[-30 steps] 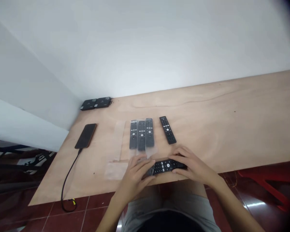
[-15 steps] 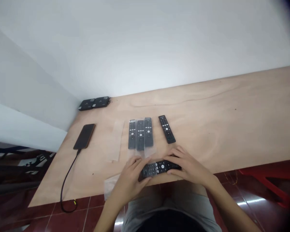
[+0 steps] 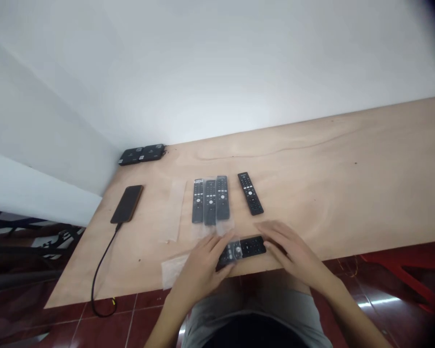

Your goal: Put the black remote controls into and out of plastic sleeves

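A black remote control (image 3: 247, 246) lies crosswise at the near edge of the wooden table (image 3: 348, 193). My left hand (image 3: 201, 266) is closed round its left end, where a clear plastic bag (image 3: 174, 271) trails off to the left. My right hand (image 3: 293, 251) is just right of the remote's other end, fingers stretched out and a little blurred, holding nothing.
Beyond my hands, three bagged remotes (image 3: 210, 200) lie side by side, a bare remote (image 3: 251, 193) to their right and an empty clear bag (image 3: 174, 208) to their left. A phone (image 3: 127, 204) with a cable (image 3: 100, 270) lies far left. Two black boxes (image 3: 142, 153) sit by the wall.
My right hand has come off the remote and moved right, uncovering its right half. The remote's left end has gone further into the bag held by my left hand.
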Motion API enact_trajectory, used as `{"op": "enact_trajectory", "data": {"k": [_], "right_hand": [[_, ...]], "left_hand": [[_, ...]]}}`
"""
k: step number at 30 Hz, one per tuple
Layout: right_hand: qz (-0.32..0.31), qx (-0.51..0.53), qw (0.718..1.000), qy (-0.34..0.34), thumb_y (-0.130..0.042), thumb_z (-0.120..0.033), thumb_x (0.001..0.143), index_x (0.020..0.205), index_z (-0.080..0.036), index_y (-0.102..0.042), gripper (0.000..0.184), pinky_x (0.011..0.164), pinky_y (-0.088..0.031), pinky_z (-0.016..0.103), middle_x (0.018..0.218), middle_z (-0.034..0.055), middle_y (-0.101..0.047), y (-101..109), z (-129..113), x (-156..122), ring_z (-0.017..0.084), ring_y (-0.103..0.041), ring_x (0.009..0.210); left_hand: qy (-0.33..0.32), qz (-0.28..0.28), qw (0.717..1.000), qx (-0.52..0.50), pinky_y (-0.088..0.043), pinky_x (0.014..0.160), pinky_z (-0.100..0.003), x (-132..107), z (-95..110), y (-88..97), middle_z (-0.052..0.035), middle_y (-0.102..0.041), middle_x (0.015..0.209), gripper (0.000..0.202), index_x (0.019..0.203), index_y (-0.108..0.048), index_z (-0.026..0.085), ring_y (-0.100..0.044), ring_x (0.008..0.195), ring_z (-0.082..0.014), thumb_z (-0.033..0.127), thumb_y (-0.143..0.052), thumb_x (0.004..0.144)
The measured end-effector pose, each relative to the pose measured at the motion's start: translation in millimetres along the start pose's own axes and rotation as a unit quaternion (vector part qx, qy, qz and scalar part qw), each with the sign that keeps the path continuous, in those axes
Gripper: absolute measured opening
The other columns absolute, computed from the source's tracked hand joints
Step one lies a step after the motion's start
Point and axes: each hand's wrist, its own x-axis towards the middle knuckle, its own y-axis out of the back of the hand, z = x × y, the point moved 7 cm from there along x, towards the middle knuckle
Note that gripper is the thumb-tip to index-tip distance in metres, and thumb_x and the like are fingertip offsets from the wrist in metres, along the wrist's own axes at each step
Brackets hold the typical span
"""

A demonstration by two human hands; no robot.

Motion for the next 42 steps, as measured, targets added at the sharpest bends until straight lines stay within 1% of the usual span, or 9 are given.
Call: {"op": "enact_trajectory", "data": {"k": [6, 13, 19, 22, 25, 29, 33, 36, 42], "right_hand": [[-0.015, 0.118, 0.992, -0.038, -0.048, -0.035, 0.117, 0.164, -0.037, -0.054, 0.047, 0.129, -0.047, 0.06, 0.164, 0.0076, -0.061, -25, -23, -3, 0.031, -0.057, 0.152], [0.041, 0.21, 0.97, -0.112, -0.063, -0.038, 0.109, 0.162, -0.029, -0.056, 0.054, 0.117, -0.059, 0.055, 0.149, 0.0121, -0.072, -43, -21, 4, 0.032, -0.072, 0.132], [0.095, 0.163, 0.974, -0.122, -0.065, -0.044, 0.107, 0.134, -0.027, -0.077, 0.034, 0.109, -0.063, 0.052, 0.135, 0.01, -0.079, 0, 18, -12, 0.032, -0.075, 0.12], [0.121, 0.091, 0.978, -0.143, -0.065, -0.05, 0.106, 0.109, -0.027, -0.082, 0.028, 0.084, -0.067, 0.046, 0.11, 0.0088, -0.082, 31, 39, -31, 0.029, -0.076, 0.092], [0.137, 0.008, 0.983, -0.125, -0.067, -0.05, 0.105, 0.113, -0.028, -0.079, 0.026, 0.099, -0.061, 0.054, 0.118, 0.0105, -0.077, 51, 47, -44, 0.035, -0.071, 0.112], [0.102, -0.044, 0.989, -0.099, -0.074, -0.047, 0.101, 0.129, -0.029, -0.073, 0.033, 0.115, -0.049, 0.062, 0.141, 0.012, -0.069, 51, 49, -47, 0.039, -0.06, 0.134], [0.088, 0.003, 0.986, -0.14, -0.076, -0.052, 0.098, 0.107, -0.027, -0.074, 0.026, 0.105, -0.057, 0.054, 0.122, 0.0096, -0.075, 50, 55, -51, 0.035, -0.069, 0.118], [0.095, 0.073, 0.974, -0.192, -0.078, -0.056, 0.095, 0.108, -0.026, -0.075, 0.033, 0.093, -0.062, 0.046, 0.109, 0.0071, -0.078, 53, 59, -55, 0.031, -0.073, 0.102], [0.153, 0.261, 0.911, -0.28, -0.082, -0.062, 0.092, 0.1, -0.024, -0.076, 0.04, 0.057, -0.055, 0.031, 0.076, 0.0019, -0.073, 54, 71, -69, 0.022, -0.068, 0.066]], "left_hand": [[-0.027, 0.008, 1.0, 0.004, -0.059, 0.111, -0.055, 13, 14, -16.8, -0.0142, -0.069, 0.149, 0.074, 0.166, -0.042, 0.027, -0.069, 0.132, -0.0344, 0.018, -0.073, 0.099], [-0.042, -0.008, 0.999, 0.002, -0.059, 0.111, -0.057, 33, 36, -33.0, -0.015, -0.072, 0.139, 0.064, 0.157, -0.049, 0.023, -0.068, 0.132, -0.0362, 0.015, -0.071, 0.097], [-0.048, -0.006, 0.999, 0.001, -0.059, 0.112, -0.053, 30, 39, -24.4, -0.013, -0.07, 0.143, 0.058, 0.155, -0.052, 0.027, -0.066, 0.134, -0.0328, 0.022, -0.073, 0.102], [-0.048, -0.008, 0.999, 0.002, -0.06, 0.108, -0.052, 26, 40, -25.8, -0.0119, -0.072, 0.134, 0.045, 0.146, -0.06, 0.026, -0.067, 0.129, -0.0323, 0.022, -0.072, 0.103], [-0.059, -0.006, 0.998, 0.002, -0.058, 0.11, -0.055, 30, 47, -33.3, -0.0121, -0.072, 0.133, 0.042, 0.146, -0.06, 0.024, -0.066, 0.129, -0.0328, 0.023, -0.07, 0.105], [-0.064, -0.003, 0.998, -0.008, -0.057, 0.111, -0.057, 41, 55, -43.3, -0.0126, -0.071, 0.137, 0.04, 0.146, -0.06, 0.023, -0.064, 0.13, -0.033, 0.022, -0.067, 0.107], [-0.052, 0.018, 0.998, -0.012, -0.057, 0.112, -0.057, 44, 54, -44.6, -0.0121, -0.071, 0.139, 0.045, 0.147, -0.06, 0.025, -0.064, 0.133, -0.0326, 0.018, -0.071, 0.103], [-0.046, 0.032, 0.998, -0.016, -0.057, 0.112, -0.057, 43, 52, -43.6, -0.0118, -0.071, 0.139, 0.051, 0.15, -0.059, 0.026, -0.064, 0.133, -0.0327, 0.018, -0.073, 0.102], [-0.029, 0.025, 0.999, -0.023, -0.055, 0.116, -0.057, 41, 51, -45.6, -0.0113, -0.069, 0.143, 0.054, 0.152, -0.057, 0.026, -0.063, 0.135, -0.0317, 0.015, -0.072, 0.101]]}}
